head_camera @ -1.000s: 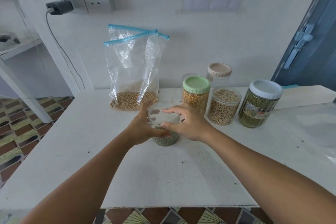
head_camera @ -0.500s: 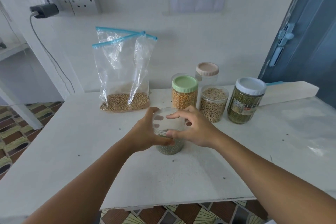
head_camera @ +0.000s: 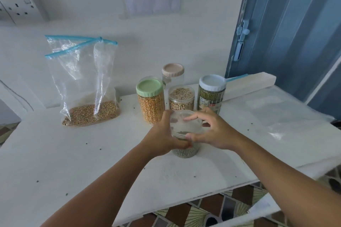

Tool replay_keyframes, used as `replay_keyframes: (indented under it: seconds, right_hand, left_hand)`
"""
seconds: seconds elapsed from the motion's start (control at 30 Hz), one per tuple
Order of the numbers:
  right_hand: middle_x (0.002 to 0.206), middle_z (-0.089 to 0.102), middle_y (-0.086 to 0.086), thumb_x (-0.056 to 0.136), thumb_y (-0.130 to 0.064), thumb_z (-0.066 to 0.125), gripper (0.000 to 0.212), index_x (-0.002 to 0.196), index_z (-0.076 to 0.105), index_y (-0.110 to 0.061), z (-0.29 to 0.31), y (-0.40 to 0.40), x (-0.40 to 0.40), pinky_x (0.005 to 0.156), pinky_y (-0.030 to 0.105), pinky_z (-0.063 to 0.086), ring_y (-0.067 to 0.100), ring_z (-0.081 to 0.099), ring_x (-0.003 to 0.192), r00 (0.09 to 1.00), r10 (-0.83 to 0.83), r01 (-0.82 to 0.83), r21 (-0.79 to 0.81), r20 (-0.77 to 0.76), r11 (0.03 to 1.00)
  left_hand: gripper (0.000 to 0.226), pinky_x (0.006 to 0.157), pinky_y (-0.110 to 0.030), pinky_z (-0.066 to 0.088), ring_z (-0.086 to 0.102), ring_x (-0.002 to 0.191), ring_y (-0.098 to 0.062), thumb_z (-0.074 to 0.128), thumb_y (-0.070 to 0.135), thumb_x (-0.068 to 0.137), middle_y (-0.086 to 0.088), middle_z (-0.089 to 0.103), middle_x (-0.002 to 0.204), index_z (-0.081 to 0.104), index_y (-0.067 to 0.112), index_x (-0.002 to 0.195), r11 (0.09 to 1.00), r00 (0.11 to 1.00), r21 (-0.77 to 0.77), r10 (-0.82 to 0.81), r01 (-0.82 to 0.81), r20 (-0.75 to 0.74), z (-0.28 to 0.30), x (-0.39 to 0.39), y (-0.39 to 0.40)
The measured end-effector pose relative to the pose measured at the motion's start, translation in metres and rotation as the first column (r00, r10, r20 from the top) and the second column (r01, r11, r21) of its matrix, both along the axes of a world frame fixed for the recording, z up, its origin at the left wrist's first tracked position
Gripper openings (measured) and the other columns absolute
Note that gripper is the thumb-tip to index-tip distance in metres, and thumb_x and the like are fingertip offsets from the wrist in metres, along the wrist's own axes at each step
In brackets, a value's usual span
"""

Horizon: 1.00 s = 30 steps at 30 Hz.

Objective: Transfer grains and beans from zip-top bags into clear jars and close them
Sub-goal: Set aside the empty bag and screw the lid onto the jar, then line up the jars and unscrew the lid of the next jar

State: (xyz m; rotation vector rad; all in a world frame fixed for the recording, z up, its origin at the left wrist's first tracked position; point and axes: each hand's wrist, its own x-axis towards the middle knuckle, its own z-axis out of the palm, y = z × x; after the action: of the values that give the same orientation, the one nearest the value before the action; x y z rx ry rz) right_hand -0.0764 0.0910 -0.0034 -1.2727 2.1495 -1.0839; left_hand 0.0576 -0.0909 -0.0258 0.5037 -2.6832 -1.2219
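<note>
Your left hand [head_camera: 162, 138] grips clear jar [head_camera: 185, 145] of green beans on bench [head_camera: 92, 162]; your right hand [head_camera: 212, 132] pinches its clear lid [head_camera: 184, 123]. Close behind: green-lid jar [head_camera: 150, 101], lidless jar [head_camera: 181, 98], white-lid jar [head_camera: 211, 93]. Zip bag [head_camera: 86, 86] well left.

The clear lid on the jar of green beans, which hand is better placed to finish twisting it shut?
Probably the right hand: its fingers already curl over the clear lid, thumb at the near rim. The left hand grips the jar below the lid, suited to steadying.
</note>
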Motion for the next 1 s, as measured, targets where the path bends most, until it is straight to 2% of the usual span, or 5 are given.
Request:
replay_keyframes:
  seconds: [0.3, 0.47, 0.63, 0.83, 1.0]
  right_hand:
    - [0.139, 0.035, -0.019, 0.083, -0.061, 0.075, 0.041, 0.122, 0.063, -0.064, -0.012, 0.034, -0.039, 0.116, 0.029, 0.028, 0.001, 0.030, 0.139, 0.997, -0.070, 0.071, -0.061, 0.019, 0.996]
    - [0.148, 0.028, -0.009, 0.095, -0.055, 0.060, 0.025, 0.118, 0.066, -0.064, -0.019, 0.033, -0.059, 0.122, 0.036, 0.023, 0.013, 0.026, 0.144, 0.972, -0.236, 0.229, -0.185, -0.017, 0.956]
    - [0.165, 0.009, -0.005, 0.104, -0.035, 0.058, 0.032, 0.118, 0.062, -0.065, -0.019, 0.021, -0.082, 0.126, 0.040, 0.020, 0.020, 0.017, 0.155, 0.972, -0.229, 0.235, -0.167, 0.059, 0.957]
    - [0.159, 0.029, -0.005, 0.104, -0.015, 0.061, 0.039, 0.130, 0.069, -0.043, -0.025, 0.013, -0.103, 0.108, -0.003, 0.024, -0.001, 0.035, 0.137, 0.988, -0.138, 0.116, -0.271, -0.064, 0.956]
    - [0.154, 0.032, -0.002, 0.101, -0.005, 0.062, 0.056, 0.125, 0.067, -0.055, -0.035, 0.004, -0.126, 0.121, 0.037, 0.040, 0.019, 0.036, 0.147, 0.965, -0.190, 0.136, -0.268, -0.183, 0.954]
  left_hand:
    - [0.101, 0.076, -0.013, 0.046, 0.056, 0.114, -0.012, 0.097, 0.039, 0.070, 0.015, 0.055, 0.127, 0.028, 0.035, 0.143, 1.000, 1.000, 0.005, -0.003, 0.003, 0.023, 0.003, -0.045, 0.034]
    - [0.145, 0.126, -0.051, 0.027, 0.018, 0.158, -0.023, 0.084, 0.082, 0.057, 0.004, 0.010, 0.173, -0.003, 0.037, 0.164, 0.985, 0.998, -0.169, -0.017, 0.028, 0.067, 0.022, -0.044, 0.031]
    - [0.093, 0.114, -0.042, 0.043, 0.043, 0.140, -0.018, 0.081, 0.073, 0.073, 0.006, 0.035, 0.156, 0.035, 0.048, 0.150, 0.953, 0.992, -0.278, -0.100, 0.119, 0.080, 0.048, -0.048, 0.034]
    - [0.065, 0.105, -0.032, 0.045, 0.048, 0.129, -0.013, 0.085, 0.060, 0.077, 0.010, 0.043, 0.143, 0.061, 0.045, 0.136, 0.952, 0.984, -0.271, -0.109, 0.143, 0.139, 0.055, -0.063, 0.036]
    - [0.066, 0.109, -0.032, 0.041, 0.045, 0.129, -0.013, 0.085, 0.060, 0.077, 0.010, 0.040, 0.145, 0.063, 0.041, 0.136, 0.948, 0.978, -0.281, -0.096, 0.147, 0.187, 0.059, -0.068, 0.036]
